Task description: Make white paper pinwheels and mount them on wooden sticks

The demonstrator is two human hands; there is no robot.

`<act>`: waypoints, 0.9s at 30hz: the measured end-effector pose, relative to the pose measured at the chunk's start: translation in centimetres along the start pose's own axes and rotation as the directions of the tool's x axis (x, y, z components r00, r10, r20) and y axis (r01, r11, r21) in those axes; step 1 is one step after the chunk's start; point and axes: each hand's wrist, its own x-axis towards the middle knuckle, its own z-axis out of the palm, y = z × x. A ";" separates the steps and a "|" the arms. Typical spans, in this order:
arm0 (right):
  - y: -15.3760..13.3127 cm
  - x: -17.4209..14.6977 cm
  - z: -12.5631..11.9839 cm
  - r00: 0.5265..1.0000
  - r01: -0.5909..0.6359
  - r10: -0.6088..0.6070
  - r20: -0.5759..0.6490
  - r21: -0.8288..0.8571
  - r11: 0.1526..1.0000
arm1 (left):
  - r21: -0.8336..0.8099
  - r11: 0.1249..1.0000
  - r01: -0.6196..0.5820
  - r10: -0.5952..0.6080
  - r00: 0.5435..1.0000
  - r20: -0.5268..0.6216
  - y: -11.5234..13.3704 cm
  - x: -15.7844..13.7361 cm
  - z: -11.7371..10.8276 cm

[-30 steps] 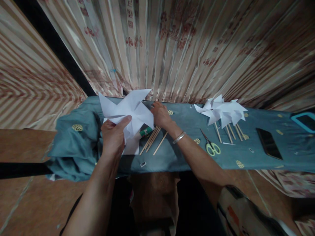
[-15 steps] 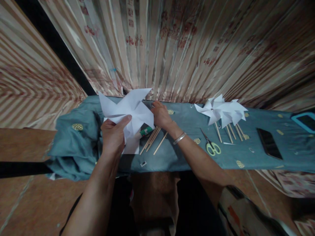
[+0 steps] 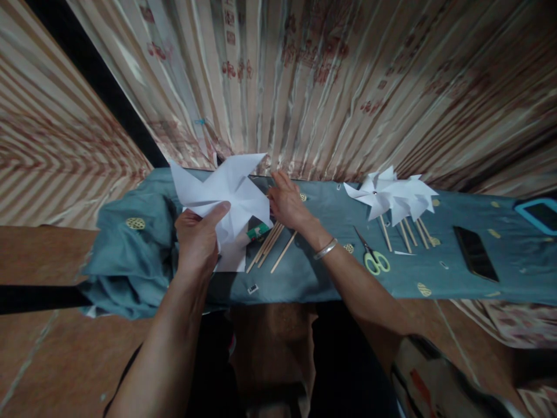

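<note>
While clamping pinwheel [image 3: 235,187] in fingers [image 3: 220,213] of left hand [image 3: 195,237], likely to hold it folded, rests right hand [image 3: 289,206] alongside, cannot tell if gripping.

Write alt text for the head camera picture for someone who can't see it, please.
A person's left hand holds a white paper pinwheel above a blue-green cloth, the right hand close by the pinwheel's right edge. Loose wooden sticks lie nearby; farther right are scissors, white pinwheels on sticks and a dark phone.
</note>
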 end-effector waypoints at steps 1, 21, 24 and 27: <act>0.2 -0.1 0.1 1.000 0.004 -0.003 -0.020 0.049 0.999 | 0.009 1.000 0.000 0.000 1.000 -0.002 0.0 0.0 0.0; 4.5 -9.8 0.3 0.944 -0.175 0.326 -0.048 0.766 0.618 | 0.057 0.998 -0.010 0.009 1.000 0.021 -1.8 -0.3 1.4; 5.2 -12.3 -0.1 0.959 -0.186 0.280 -0.046 0.642 0.744 | 0.079 0.997 0.000 -0.003 0.999 0.039 -2.6 -0.6 1.9; 5.7 -14.3 -0.5 0.968 -0.205 0.249 -0.024 0.496 0.844 | 0.118 0.993 0.013 -0.020 0.998 0.062 -3.2 -0.8 2.4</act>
